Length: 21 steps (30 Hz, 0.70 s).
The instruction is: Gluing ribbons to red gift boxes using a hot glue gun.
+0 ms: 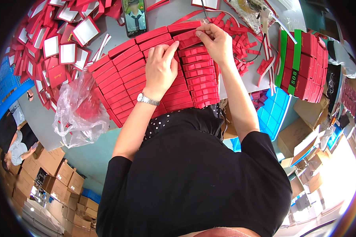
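Observation:
Rows of small red boxes [133,75] stand packed edge to edge on the table before me. My left hand [161,65] rests on top of them, fingers apart and partly bent. Its index finger reaches to the near end of a red box [188,42] in the right-hand column. At that box's far right end, my right hand [216,42] has thumb and index finger pinched together; what is between the fingertips is too small to make out. Below it, several boxes [201,78] in that column carry red ribbon bows across them. A silver watch [148,99] circles my left wrist.
Open red boxes with white insides [67,53] are heaped at the left, beside a clear plastic bag [81,114]. A phone [134,17] lies at the back. Loose red bows [241,43] and a stack of red boxes bound with green tape [304,65] are at the right.

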Tool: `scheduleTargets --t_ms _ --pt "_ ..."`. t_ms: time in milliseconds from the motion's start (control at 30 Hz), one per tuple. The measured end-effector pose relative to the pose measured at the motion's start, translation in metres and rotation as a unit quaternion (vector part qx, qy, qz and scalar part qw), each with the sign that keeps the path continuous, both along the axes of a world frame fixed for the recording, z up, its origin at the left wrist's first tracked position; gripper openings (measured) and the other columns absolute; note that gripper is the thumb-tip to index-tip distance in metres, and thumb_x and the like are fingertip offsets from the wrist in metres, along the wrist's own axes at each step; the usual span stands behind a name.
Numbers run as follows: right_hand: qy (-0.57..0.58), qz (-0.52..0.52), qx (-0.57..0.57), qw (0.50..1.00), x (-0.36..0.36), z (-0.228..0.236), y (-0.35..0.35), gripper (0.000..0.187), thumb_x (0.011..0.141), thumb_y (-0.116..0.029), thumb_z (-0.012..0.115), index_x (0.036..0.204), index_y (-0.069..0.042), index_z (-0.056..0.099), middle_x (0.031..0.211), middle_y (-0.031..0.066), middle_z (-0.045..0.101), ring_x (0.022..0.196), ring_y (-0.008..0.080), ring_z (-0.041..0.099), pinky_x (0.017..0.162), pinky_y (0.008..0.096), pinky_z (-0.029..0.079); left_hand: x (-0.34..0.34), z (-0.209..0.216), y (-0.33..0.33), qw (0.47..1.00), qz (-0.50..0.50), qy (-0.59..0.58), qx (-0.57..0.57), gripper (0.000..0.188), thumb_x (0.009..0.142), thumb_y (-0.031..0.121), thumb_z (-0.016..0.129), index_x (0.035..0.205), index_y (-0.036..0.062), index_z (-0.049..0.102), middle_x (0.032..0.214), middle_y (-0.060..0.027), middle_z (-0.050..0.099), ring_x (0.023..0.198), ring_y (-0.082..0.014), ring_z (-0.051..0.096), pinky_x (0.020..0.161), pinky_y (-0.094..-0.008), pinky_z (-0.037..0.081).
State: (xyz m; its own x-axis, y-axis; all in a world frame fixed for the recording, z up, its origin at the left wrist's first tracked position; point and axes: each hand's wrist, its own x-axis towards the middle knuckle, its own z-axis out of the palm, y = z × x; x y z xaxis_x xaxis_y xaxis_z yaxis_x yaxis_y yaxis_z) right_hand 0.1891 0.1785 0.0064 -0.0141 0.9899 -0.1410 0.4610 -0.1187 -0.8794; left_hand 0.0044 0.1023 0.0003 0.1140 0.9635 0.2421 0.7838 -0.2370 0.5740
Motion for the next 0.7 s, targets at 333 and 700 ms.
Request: scheduleTargets --t_ms 333,700 --pt "-0.042 0.001 0.032 0.999 -0.005 -0.004 0.001 0.015 0.080 -0.017 0.075 0.092 -0.008 0.072 0.082 0.0079 0.072 0.070 0.0209 0.068 0.068 0.0308 0.054 0.003 0.005 0.007 0.995 -0.042 0.080 -0.034 0.056 0.072 0.000 0.066 0.128 0.0094 0.061 0.099 -0.0082 0.054 0.090 -0.0257 0.054 0.082 -0.0366 0.050" --pt "-0.186 -0.031 0.158 0.969 -0.010 -0.014 0.000 0.019 0.078 -0.020 0.077 0.086 -0.009 0.065 0.074 0.0015 0.065 0.067 0.0195 0.061 0.064 0.0330 0.050 0.005 0.009 0.012 0.984 -0.073 0.164 -0.011 0.052 0.074 0.005 0.066 0.126 0.0021 0.059 0.121 -0.0081 0.057 0.095 -0.0227 0.056 0.080 -0.0336 0.052"
